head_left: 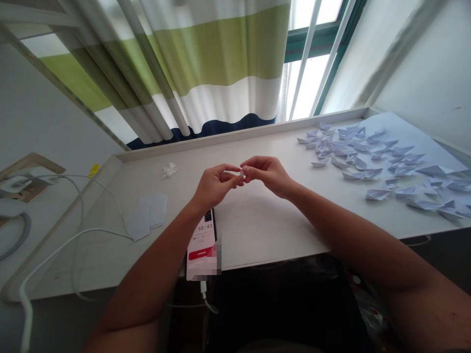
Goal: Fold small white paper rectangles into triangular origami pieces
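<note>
Charging plug (203,289): White, joined to the lower end of a phone (201,240), with its cord trailing below the front edge of the tabletop (257,235).
Phone at the edge: Lit, partly covered by the left forearm (165,242); it appears to reach the front edge, so a tug on the cord or a nudge of the arm could tip it off.
Loose sheets (158,211): At least 2 white pieces lie left of the phone beside a white cable (88,231); a snagged cable could drag them.
Pinched piece (242,172): A tiny white item, seemingly paper, sits between the 2 hands above the middle of the tabletop; its small size leaves little to hold, so a slackened pinch could drop it and uneven pressure could crumple it.
Hands: Left hand (217,185) and right hand (268,176) meet fingertip to fingertip, forearms angling inward from the lower corners, wrists seemingly raised.
Grip: Nearly closed on both sides, thumbs and forefingers on the piece; exact contact is too small to tell.
Crumpled scrap (169,170): White, beyond the sheets.
Paper boats (353,147): Dozens, clustered at right, some on a large white sheet (401,125).
Curtain (228,54): Green, white and navy, behind everything.
</note>
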Action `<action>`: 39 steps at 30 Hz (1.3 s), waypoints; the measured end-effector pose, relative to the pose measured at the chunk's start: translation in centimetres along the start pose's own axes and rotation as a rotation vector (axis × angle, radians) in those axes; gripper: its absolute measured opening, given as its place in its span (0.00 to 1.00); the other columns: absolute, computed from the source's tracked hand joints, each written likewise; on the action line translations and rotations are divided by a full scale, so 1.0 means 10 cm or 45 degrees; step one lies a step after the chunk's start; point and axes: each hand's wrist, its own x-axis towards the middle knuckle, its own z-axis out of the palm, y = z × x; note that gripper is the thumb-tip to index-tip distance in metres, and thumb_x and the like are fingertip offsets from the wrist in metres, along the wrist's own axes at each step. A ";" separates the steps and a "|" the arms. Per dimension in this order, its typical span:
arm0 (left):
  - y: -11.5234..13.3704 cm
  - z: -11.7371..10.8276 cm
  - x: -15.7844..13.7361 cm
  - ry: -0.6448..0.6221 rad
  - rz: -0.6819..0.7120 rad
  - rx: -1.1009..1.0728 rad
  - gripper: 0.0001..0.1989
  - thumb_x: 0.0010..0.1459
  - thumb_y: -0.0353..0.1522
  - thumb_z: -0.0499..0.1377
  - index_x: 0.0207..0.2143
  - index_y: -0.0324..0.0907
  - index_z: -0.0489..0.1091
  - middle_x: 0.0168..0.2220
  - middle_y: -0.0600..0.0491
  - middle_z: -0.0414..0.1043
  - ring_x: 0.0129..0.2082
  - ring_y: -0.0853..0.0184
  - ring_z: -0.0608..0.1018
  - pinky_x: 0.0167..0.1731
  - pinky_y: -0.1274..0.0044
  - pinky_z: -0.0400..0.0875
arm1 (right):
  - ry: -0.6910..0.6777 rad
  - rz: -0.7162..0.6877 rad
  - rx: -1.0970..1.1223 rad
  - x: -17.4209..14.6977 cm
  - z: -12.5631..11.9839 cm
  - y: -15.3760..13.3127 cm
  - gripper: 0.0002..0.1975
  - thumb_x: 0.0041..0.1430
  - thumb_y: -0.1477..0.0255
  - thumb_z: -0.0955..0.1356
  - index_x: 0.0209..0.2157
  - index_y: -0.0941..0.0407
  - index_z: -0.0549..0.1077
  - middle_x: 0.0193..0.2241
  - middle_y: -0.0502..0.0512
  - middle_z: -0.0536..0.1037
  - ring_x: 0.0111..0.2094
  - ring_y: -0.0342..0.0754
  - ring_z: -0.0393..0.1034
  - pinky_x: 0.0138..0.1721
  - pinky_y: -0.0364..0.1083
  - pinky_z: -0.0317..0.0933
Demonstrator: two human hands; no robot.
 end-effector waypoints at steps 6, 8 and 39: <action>0.03 -0.04 0.03 -0.036 -0.111 -0.184 0.27 0.56 0.45 0.77 0.51 0.37 0.81 0.36 0.43 0.88 0.37 0.55 0.90 0.41 0.66 0.84 | -0.005 -0.140 -0.286 0.01 -0.05 0.06 0.19 0.59 0.55 0.79 0.41 0.56 0.85 0.36 0.56 0.86 0.32 0.46 0.78 0.37 0.49 0.76; 0.03 -0.03 0.03 -0.052 -0.146 -0.197 0.28 0.56 0.45 0.77 0.51 0.36 0.81 0.36 0.43 0.88 0.38 0.54 0.90 0.42 0.64 0.85 | 0.007 -0.149 -0.350 0.01 -0.05 0.08 0.19 0.60 0.54 0.78 0.43 0.56 0.86 0.38 0.57 0.87 0.33 0.47 0.79 0.38 0.50 0.76; 0.00 0.05 0.03 0.152 -0.025 -0.264 0.26 0.51 0.48 0.78 0.42 0.37 0.81 0.37 0.44 0.88 0.38 0.56 0.90 0.45 0.64 0.86 | 0.066 -0.140 -0.267 -0.06 0.07 0.04 0.23 0.57 0.50 0.80 0.42 0.55 0.82 0.35 0.54 0.83 0.38 0.50 0.79 0.43 0.52 0.77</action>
